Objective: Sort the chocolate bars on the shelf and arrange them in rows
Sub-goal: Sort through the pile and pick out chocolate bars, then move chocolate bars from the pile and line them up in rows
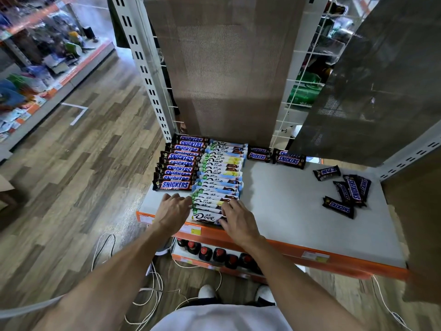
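Observation:
On the grey shelf (286,206) a row of brown Snickers bars (177,163) runs from back to front at the left. Beside it lies a row of white and blue Dove bars (222,173). My left hand (173,210) touches the left ends of the nearest Dove bars with straight fingers. My right hand (237,219) rests its fingers on the right end of the front Dove bar (206,217) and partly hides it. Two short Snickers stacks (276,157) sit at the back. A loose pile of Snickers bars (346,189) lies at the right.
An orange shelf edge (334,259) with price tags runs along the front. Dark bottles with red caps (214,254) stand on the lower shelf. A white upright post (148,68) and wire grid (303,80) frame the back. White cables (152,283) lie on the wooden floor.

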Action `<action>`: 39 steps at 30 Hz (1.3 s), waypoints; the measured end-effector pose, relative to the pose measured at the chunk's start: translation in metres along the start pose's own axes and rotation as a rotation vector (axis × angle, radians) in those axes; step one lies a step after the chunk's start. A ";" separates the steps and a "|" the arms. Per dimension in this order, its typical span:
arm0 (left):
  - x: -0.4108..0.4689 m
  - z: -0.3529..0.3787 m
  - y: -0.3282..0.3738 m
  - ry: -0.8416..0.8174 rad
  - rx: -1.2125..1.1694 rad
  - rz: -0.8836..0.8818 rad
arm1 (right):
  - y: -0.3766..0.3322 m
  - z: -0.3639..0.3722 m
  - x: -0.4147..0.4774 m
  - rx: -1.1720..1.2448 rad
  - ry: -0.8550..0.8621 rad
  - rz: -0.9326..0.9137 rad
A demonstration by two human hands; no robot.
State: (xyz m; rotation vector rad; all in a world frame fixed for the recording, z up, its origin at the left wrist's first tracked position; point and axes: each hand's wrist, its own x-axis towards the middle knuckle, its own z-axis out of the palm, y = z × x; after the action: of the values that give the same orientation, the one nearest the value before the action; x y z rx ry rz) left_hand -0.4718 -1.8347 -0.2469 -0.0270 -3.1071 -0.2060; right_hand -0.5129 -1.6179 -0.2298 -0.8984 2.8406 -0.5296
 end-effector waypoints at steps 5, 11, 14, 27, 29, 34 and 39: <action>-0.008 0.002 0.000 -0.014 -0.001 -0.019 | 0.001 -0.001 0.000 0.002 0.008 -0.023; -0.017 -0.002 0.000 -0.019 0.069 -0.072 | 0.008 -0.001 -0.003 0.007 0.020 -0.083; -0.019 -0.006 0.006 0.055 0.104 -0.101 | 0.013 -0.003 -0.006 0.000 0.046 -0.114; 0.000 -0.009 0.073 0.026 0.050 0.047 | 0.074 -0.035 -0.043 -0.077 0.049 0.003; 0.005 -0.009 0.092 0.002 0.049 0.073 | 0.091 -0.040 -0.053 -0.069 -0.004 0.054; 0.018 -0.003 0.139 -0.002 0.064 0.105 | 0.128 -0.053 -0.079 -0.106 0.015 0.135; 0.035 0.004 0.181 -0.008 0.100 0.138 | 0.165 -0.063 -0.105 -0.153 0.065 0.217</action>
State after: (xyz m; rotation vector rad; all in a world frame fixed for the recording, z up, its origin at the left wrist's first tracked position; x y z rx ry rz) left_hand -0.5039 -1.6543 -0.2261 -0.2392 -3.1025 -0.0467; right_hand -0.5287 -1.4127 -0.2304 -0.5908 3.0205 -0.3247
